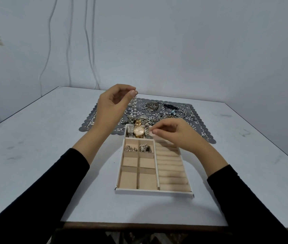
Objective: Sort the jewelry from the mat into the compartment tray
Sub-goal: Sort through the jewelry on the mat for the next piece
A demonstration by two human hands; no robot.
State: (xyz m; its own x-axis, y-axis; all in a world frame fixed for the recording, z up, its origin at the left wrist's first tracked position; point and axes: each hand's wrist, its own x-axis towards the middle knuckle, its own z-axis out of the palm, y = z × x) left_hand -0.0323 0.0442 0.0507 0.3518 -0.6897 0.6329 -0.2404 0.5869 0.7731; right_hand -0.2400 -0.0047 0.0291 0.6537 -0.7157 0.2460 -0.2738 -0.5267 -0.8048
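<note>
In the head view, you are lifting your left hand (112,106) above the centre of the frame, its thumb and forefinger pinching the top of a white pearl-bead strand (133,101). The strand is hanging down toward the grey lace-cut mat (198,120). Your right hand (176,134) is hovering over the top right of the tray. Its fingers are curling and the thumb and forefinger tips are meeting; whether they are holding anything I cannot tell.

The job looks partly done. The white card tray with beige velvety lining (153,193) is already carrying three watches in its top slot: a round gold metal watch (138,131), a rectangular silver watch (130,129) to its left and a third one on its edge to its right. Two small square cells below are holding a cluster of silvery pieces (130,148) and a pearl-and-dark cluster (145,148). The four lower cells and the padded ring rolls (172,173) are sitting bare.

Still waiting on the mat are a filigree heart-shaped pendant (151,106), a black cord necklace (170,107), a thin metal bangle (182,113) and a tangle of ornate pieces by the tray's top edge.
</note>
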